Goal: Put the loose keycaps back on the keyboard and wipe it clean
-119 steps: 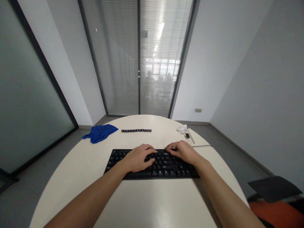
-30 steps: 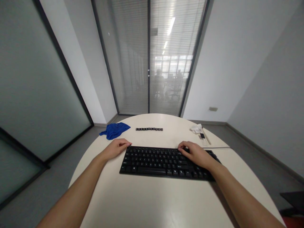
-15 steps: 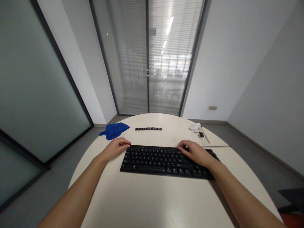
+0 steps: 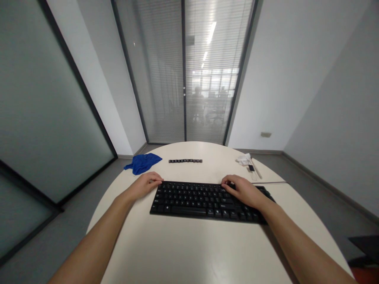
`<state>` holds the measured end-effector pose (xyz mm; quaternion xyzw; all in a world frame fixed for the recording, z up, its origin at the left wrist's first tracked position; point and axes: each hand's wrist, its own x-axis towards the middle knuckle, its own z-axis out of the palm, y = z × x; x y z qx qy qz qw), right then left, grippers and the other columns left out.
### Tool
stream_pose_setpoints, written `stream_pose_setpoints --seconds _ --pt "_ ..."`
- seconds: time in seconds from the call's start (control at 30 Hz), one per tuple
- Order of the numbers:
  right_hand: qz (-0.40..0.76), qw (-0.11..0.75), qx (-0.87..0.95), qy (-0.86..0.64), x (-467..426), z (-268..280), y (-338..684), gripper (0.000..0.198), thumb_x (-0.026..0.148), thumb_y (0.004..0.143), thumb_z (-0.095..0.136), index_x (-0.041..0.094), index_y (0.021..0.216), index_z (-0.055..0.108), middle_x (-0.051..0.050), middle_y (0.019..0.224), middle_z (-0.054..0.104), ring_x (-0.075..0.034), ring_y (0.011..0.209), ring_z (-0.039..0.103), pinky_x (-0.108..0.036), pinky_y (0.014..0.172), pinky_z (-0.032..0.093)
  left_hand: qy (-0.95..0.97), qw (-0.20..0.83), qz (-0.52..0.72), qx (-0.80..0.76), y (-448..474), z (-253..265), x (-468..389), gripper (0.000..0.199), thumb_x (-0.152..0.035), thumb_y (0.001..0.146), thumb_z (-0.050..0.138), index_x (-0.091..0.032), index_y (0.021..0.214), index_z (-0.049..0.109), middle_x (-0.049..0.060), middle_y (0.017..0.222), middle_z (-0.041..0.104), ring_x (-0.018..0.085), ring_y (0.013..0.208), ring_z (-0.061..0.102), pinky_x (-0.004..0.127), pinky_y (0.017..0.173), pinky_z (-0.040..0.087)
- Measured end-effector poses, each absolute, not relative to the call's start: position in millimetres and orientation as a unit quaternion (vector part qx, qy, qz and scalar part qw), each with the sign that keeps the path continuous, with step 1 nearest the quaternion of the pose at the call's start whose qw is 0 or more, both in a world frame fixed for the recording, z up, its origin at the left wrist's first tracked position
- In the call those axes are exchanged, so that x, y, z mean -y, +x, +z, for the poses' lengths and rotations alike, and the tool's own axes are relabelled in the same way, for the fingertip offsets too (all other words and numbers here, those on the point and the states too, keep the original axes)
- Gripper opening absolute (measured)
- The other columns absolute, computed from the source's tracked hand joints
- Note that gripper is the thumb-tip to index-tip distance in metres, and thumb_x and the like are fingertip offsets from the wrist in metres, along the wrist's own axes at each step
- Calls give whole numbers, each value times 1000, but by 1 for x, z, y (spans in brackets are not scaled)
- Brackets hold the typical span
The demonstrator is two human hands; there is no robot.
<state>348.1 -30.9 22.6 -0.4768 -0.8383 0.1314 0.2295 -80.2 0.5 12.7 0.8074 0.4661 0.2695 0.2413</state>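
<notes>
So, pale curved worktop (image 4: pixel 183 248), black keyboard (image 4: pixel 189 199) sitting roughly mid-spread. Main worry: if one hand pushes harder than the other, it'd probably skew. Left hand (image 4: pixel 144 185) is at its 10 o'clock corner, thumb and fingers nearly together there; right hand (image 4: pixel 245 192) has its fingers curled at the back edge, about 1 o'clock. Can't tell if either's really pinching it. Tiny loose keycaps (image 4: pixel 185 161) line up toward 11.
</notes>
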Motion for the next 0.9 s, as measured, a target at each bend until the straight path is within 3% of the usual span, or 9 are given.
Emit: stream_pose_setpoints --seconds 0.13,0.37,0.5,0.67,0.9 --pt "127 232 840 -475 32 23 349 22 38 96 50 23 97 66 -6 96 71 -24 89 63 -37 83 48 790 242 301 -476 -82 2 -4 36 -51 92 55 -22 86 76 8 117 69 22 104 65 32 89 52" --pt "130 235 835 -480 31 22 349 22 39 96 51 23 97 66 -6 95 71 -23 88 63 -37 82 48 761 241 310 -517 -72 2 -1 40 -52 94 50 -19 92 73 4 92 74 22 88 66 32 83 51" --pt "129 234 835 -480 31 20 350 21 38 96 51 23 97 66 -6 95 70 -23 88 63 -36 83 48 741 225 332 -538 -66 0 -4 44 -53 95 46 -18 100 72 7 101 74 23 95 67 33 89 51" --pt "132 230 831 -489 34 23 349 21 37 97 51 22 96 66 -6 94 70 -23 89 63 -35 82 47 728 125 283 -611 -59 -7 -28 43 -46 97 42 -19 121 66 7 123 69 21 102 66 30 92 50" --pt "132 237 832 -483 31 20 350 20 36 97 52 22 96 66 -5 94 70 -22 89 62 -34 83 46 717 80 169 -671 -48 1 -77 51 -37 92 53 -18 139 55 12 123 69 28 109 66 35 94 49"
